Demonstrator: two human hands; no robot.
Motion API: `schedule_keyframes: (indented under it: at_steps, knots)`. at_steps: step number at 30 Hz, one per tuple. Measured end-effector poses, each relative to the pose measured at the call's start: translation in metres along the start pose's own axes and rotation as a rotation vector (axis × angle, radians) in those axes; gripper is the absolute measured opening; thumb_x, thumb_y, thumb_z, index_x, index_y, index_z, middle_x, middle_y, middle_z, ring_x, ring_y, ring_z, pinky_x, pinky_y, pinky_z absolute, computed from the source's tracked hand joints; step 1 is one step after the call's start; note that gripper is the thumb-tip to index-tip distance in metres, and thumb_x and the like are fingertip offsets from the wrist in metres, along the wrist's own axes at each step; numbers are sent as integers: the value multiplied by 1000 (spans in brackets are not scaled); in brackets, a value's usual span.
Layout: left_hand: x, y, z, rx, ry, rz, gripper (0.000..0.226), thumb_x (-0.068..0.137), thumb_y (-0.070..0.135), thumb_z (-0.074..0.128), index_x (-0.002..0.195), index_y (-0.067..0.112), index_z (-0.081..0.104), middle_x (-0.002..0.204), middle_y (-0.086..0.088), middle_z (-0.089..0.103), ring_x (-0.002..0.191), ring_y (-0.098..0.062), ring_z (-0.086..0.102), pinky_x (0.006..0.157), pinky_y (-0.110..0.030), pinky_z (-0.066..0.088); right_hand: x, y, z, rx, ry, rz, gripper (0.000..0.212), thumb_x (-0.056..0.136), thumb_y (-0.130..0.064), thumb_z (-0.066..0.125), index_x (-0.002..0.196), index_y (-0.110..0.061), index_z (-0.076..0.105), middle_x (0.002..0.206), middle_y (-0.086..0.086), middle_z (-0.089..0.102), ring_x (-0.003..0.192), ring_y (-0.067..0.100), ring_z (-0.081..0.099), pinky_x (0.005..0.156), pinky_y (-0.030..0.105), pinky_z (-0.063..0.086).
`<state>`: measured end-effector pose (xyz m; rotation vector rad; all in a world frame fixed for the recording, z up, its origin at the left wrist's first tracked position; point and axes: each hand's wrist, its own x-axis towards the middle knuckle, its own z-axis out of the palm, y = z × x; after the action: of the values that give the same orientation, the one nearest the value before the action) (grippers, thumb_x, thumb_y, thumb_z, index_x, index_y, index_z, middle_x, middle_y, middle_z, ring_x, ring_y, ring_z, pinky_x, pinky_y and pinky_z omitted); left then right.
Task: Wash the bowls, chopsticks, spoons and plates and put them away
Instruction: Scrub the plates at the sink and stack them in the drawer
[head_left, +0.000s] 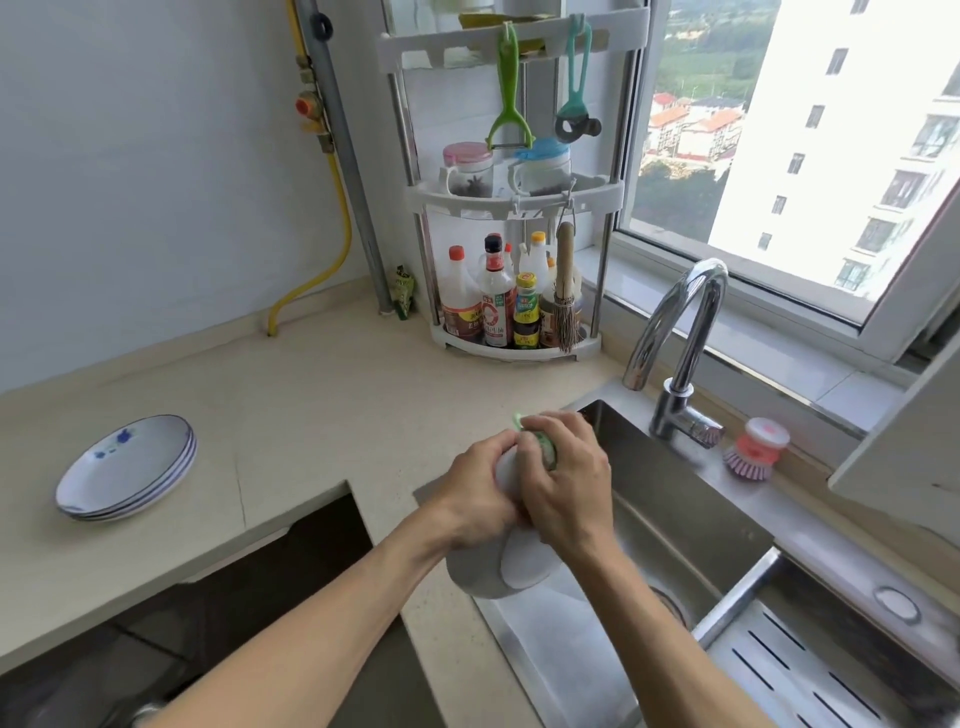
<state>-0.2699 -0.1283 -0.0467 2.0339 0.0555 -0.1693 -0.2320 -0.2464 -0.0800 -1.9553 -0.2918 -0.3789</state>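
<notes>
Head view looks down on a beige stone countertop (311, 415) with a stainless steel sink (675, 499) set at its right end. Over the sink's left rim, the left hand (475, 496) grips a white ceramic bowl (511, 566), tilted on edge with its underside toward the camera. The right hand (569, 486) curls round a green scouring sponge (543, 441) pressed against the bowl's upper part; the two hands touch each other. A stack of white plates with blue flowers (127, 467) sits near the countertop's left front edge, well apart from the sink. A curved chrome tap (680, 332) stands at the sink's back rim, with a pink dish brush (756, 449) just beside it. A white corner rack of sauce bottles (511, 306) occupies the far corner.
</notes>
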Motion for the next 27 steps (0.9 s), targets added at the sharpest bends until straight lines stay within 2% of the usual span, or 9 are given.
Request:
schedule_keyframes:
  at_steps: [2, 6, 8, 13, 17, 19, 21, 25, 27]
  knots:
    - [-4, -2, 1, 9, -15, -7, 60, 67, 6, 85, 117, 25, 59, 108, 2, 67, 98, -20, 67, 83, -40, 61, -3, 2, 2, -8, -3, -15, 36, 83, -39, 49, 93, -14, 73, 93, -4, 65, 85, 15, 59, 80, 29, 46]
    - [-15, -2, -13, -26, 3, 16, 50, 64, 4, 81, 104, 25, 60, 105, -2, 63, 95, -21, 66, 70, -29, 57, 9, 24, -22, 129, 113, 393, 35, 78, -44, 45, 66, -16, 62, 66, -2, 60, 65, 16, 55, 63, 31, 41]
    - [-17, 1, -16, -32, -4, 39, 49, 62, 5, 82, 101, 24, 59, 103, -2, 63, 94, -20, 65, 70, -26, 54, 13, 28, -29, 157, 119, 482, 36, 74, -41, 45, 55, -11, 48, 56, 3, 50, 56, 19, 46, 56, 32, 36]
    - [-14, 6, -24, -11, -108, -3, 58, 56, 13, 85, 111, 23, 70, 102, -3, 72, 96, -23, 70, 82, -43, 61, 26, 25, -39, 159, 69, 467, 36, 78, -34, 57, 54, -9, 47, 53, 5, 43, 52, 19, 39, 53, 32, 33]
    - [-7, 17, -20, 137, -141, 29, 51, 57, 12, 86, 104, 22, 68, 97, -3, 72, 89, -22, 71, 79, -47, 61, 38, 3, -38, -22, -147, 251, 39, 67, -42, 53, 51, -6, 49, 48, 6, 49, 45, 19, 42, 44, 32, 36]
    - [-5, 19, -12, 167, -124, 44, 53, 59, 7, 83, 104, 29, 64, 97, -1, 70, 88, -20, 71, 77, -43, 62, 40, -8, -34, -102, -165, 150, 41, 68, -43, 53, 55, -4, 54, 52, 11, 56, 50, 27, 52, 48, 37, 43]
    - [-5, 18, -8, 148, -82, 57, 55, 61, 5, 82, 106, 29, 64, 97, 2, 70, 88, -18, 70, 76, -40, 62, 31, -14, -31, -162, -95, 44, 37, 73, -44, 52, 64, -9, 59, 62, 6, 60, 62, 27, 55, 58, 36, 44]
    - [-3, 15, -8, 23, 56, 59, 48, 61, 7, 78, 107, 19, 68, 95, 0, 74, 89, -20, 72, 79, -42, 61, 2, -6, -16, -246, -102, -297, 34, 89, -41, 48, 105, -17, 67, 110, 1, 60, 104, 18, 50, 92, 35, 38]
    - [-7, 14, -9, 6, 48, 48, 53, 59, 5, 83, 109, 19, 68, 97, -2, 73, 88, -22, 72, 75, -41, 62, 11, 5, -24, -125, -64, -128, 41, 92, -41, 40, 102, -14, 69, 106, 1, 63, 102, 21, 56, 91, 36, 41]
